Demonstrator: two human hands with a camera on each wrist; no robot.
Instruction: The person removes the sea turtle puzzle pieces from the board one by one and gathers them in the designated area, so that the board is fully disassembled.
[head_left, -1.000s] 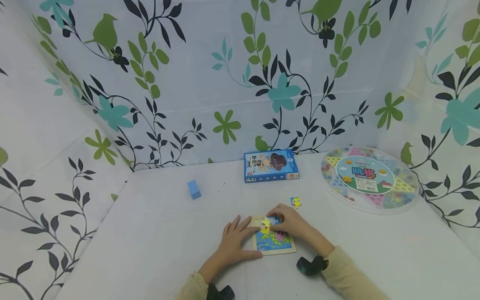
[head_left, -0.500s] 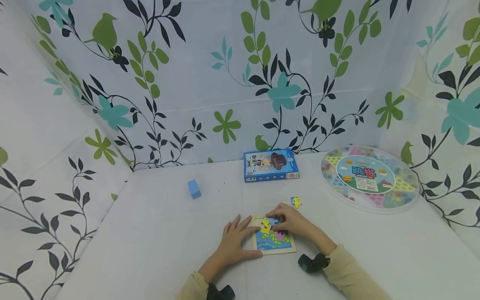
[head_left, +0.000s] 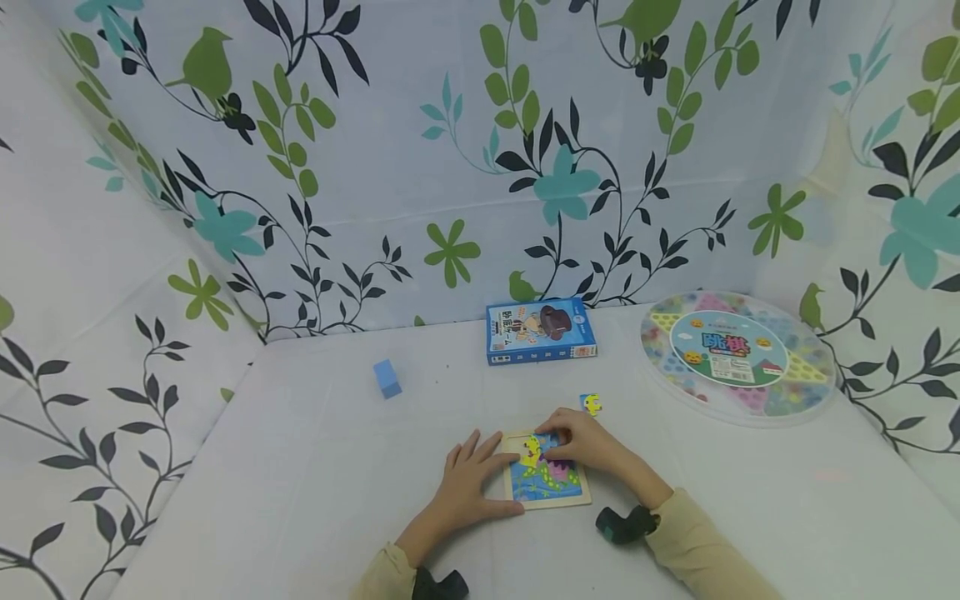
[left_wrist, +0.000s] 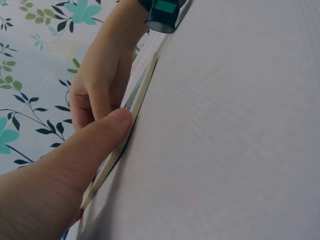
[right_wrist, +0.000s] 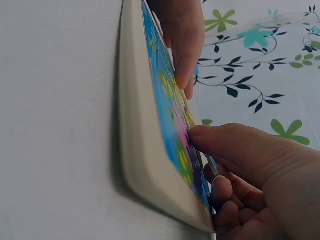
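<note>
A small jigsaw puzzle (head_left: 551, 492) in a pale wooden frame, with a blue, yellow, green and pink picture, lies on the white table. My left hand (head_left: 468, 483) holds it at the left side, thumb at the lower edge, index fingertip over the picture, other fingers spread. At the upper right of the board, my right hand (head_left: 581, 442) pinches a small blue puzzle piece (right_wrist: 213, 165) between thumb and curled fingers, as the right wrist view shows. The hand partly hides this piece. A loose yellow-and-blue puzzle piece (head_left: 592, 405) lies just beyond the right hand.
A blue game box (head_left: 540, 333) lies near the patterned curtain at the back. To its right is a round, clear-covered Chinese checkers set (head_left: 738, 358). A small blue block (head_left: 387, 379) stands to the left. Wrist cameras (head_left: 628, 527) sit on both arms.
My right thumb has shifted slightly right, off the yellow part of the picture, with the fingers still at the board's upper right. The left hand and puzzle frame have stayed in place.
</note>
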